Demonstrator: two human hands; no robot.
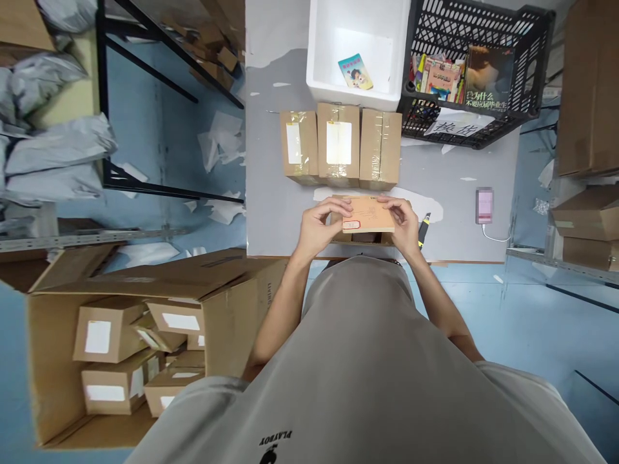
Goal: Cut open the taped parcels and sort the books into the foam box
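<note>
An orange book (371,214) with small print and a red-outlined label lies level between my two hands. My left hand (322,225) grips its left end, fingers over the top. On the right end, my right hand (402,222) closes with the thumb below and fingers on the upper edge. Partly hidden under the book is an open cardboard box (366,238) at the table's front edge. A black and yellow box cutter (424,229) lies just right of my right hand. Three taped cardboard boxes (339,145) stand in a row beyond the book.
A white bin (358,32) with one small booklet (355,71) stands at the back of the grey table (275,219). Beside it is a black crate (476,26) of books. A phone (484,206) on a cable lies right. A large carton (236,322) of parcels is at left.
</note>
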